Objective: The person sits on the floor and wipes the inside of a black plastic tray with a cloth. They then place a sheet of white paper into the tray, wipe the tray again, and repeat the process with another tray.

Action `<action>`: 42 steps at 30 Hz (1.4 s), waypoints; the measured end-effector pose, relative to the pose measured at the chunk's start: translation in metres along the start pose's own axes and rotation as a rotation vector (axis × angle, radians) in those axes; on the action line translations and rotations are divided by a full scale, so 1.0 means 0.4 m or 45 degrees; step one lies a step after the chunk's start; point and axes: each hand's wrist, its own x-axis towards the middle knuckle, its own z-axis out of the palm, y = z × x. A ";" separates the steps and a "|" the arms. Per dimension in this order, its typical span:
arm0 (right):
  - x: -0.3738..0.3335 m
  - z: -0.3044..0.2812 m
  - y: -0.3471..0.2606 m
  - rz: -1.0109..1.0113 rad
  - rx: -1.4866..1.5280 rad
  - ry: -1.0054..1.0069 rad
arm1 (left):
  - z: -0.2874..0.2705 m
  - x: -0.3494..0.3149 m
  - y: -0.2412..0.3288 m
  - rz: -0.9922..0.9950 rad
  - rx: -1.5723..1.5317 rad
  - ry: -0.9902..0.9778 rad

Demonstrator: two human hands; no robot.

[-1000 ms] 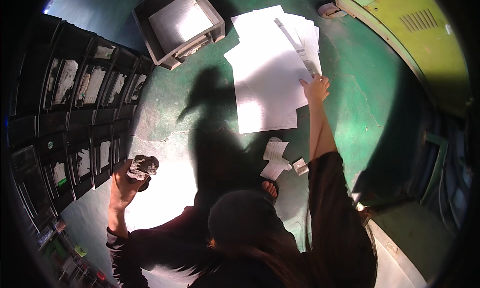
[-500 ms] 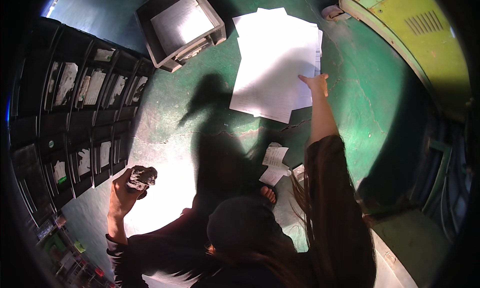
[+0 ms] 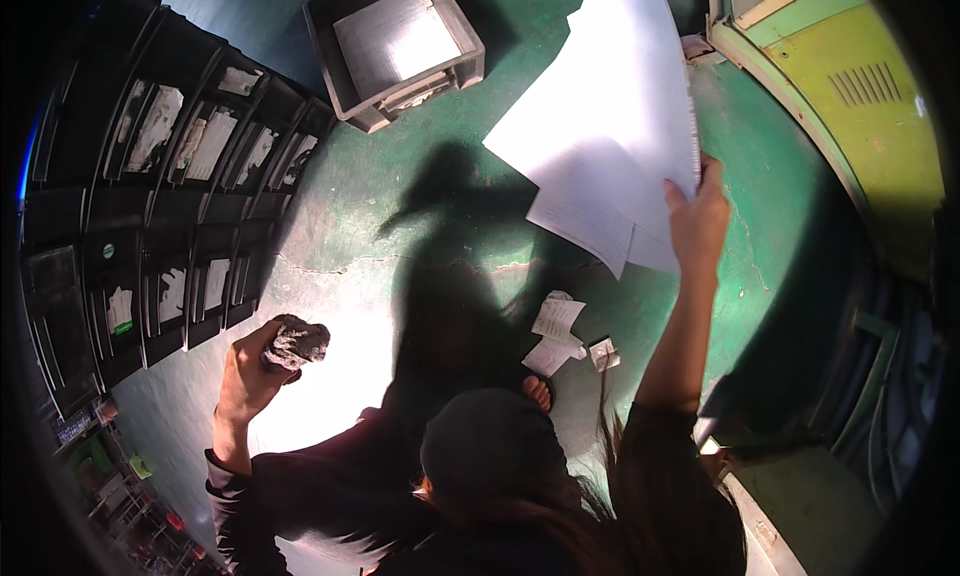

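Note:
On the right, my right hand [image 3: 698, 221] is closed on the edge of a bundle of white paper sheets [image 3: 610, 106], its thumb on top. The sheets are fanned unevenly and look lifted off the green floor, their lower corners hanging. At the lower left, my left hand [image 3: 245, 376] grips a dark grey, rough, crumpled lump [image 3: 298, 344]. Whether that lump is a rag or something harder, I cannot tell. It is held over a brightly lit patch of floor, well apart from the papers.
A grey plastic crate [image 3: 472, 68] with a pale flat sheet inside stands at the far side. Black storage bins [image 3: 150, 226] with torn labels line the left. Printed paper scraps [image 3: 558, 321] lie on the cracked floor near my foot. A yellow-green metal cabinet [image 3: 850, 61] rises at right.
My right hand, earlier at the right edge of the papers lying on the floor, has gripped and raised them, shifting them right. My left hand still holds the lump.

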 end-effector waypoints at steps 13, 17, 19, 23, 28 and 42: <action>0.024 0.024 0.114 -0.015 -0.520 -0.262 | 0.029 0.036 0.006 0.176 0.144 -0.171; 0.014 -0.052 0.096 0.232 0.123 -0.362 | 0.116 0.097 -0.106 -0.095 0.168 -0.499; -0.011 -0.095 0.071 0.310 0.302 -0.417 | 0.176 0.181 -0.111 -0.131 0.642 -0.790; -0.071 -0.142 0.042 0.362 0.502 -0.427 | 0.300 0.345 -0.009 0.106 0.350 -0.604; -0.133 -0.172 -0.037 0.066 0.440 -0.430 | 0.407 0.443 0.213 0.286 -0.797 -0.468; -0.110 -0.266 -0.085 -0.703 0.213 -0.386 | 0.378 0.483 0.148 0.805 -0.646 0.367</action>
